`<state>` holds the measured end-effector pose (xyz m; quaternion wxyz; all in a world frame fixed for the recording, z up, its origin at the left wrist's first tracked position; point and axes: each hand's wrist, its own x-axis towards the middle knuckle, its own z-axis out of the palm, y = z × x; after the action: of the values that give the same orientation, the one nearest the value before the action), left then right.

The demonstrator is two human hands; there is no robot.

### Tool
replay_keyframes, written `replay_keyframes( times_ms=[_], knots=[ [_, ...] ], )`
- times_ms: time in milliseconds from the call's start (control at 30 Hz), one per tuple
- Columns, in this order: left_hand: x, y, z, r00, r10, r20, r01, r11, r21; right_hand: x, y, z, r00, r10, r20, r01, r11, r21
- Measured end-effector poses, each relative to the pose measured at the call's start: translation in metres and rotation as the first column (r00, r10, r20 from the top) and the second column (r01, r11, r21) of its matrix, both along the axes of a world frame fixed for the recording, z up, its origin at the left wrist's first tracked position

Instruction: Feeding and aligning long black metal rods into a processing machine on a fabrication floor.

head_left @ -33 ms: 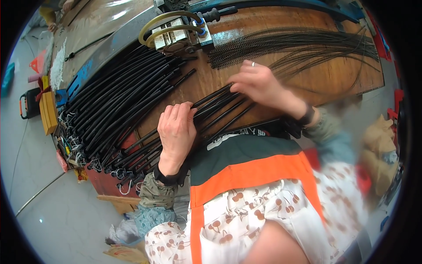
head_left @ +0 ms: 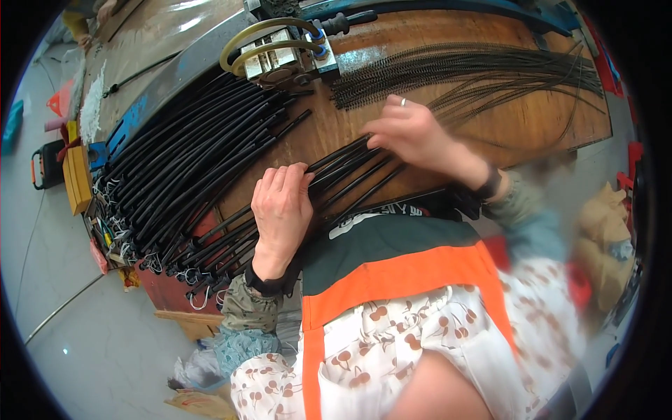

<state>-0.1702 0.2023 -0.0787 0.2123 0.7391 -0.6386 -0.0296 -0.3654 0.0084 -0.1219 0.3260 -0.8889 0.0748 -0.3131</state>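
My left hand has its fingers bent down over several long black tubes that run out past it toward the right. Up at the far ends of those tubes is my right hand, wearing a ring, with its thumb and fingers pinched together. Its fingertips touch or nearly touch one tube end; anything small between them is hidden. A bundle of long thin coil springs lies on the wooden table behind my right hand. To the left is a dense pile of similar black tubes, with white cords at their near ends.
A metal clamp-like machine with yellowish hoses stands at the table's back, between tubes and springs. A yellow box sits at the left edge. On the floor to the right is a brown paper bag.
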Motion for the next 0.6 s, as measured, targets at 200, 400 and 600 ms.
replay_keyframes(
  times_ms=[200, 400, 600],
  knots=[
    [-0.014, -0.002, -0.007, 0.998, -0.008, -0.062, 0.012, 0.998, 0.064, -0.012, -0.006, -0.004, 0.992, 0.086, 0.088, -0.056, 0.951, -0.304],
    [-0.039, -0.009, -0.007, 0.990, -0.127, 0.052, 0.115, 0.974, 0.196, -0.030, -0.014, 0.025, 0.976, 0.011, -0.217, -0.086, 0.937, -0.339],
    [-0.036, -0.010, -0.016, 0.988, -0.123, 0.094, 0.088, 0.944, 0.317, -0.052, -0.030, 0.017, 0.876, -0.022, -0.481, -0.159, 0.929, -0.334]
  ],
)
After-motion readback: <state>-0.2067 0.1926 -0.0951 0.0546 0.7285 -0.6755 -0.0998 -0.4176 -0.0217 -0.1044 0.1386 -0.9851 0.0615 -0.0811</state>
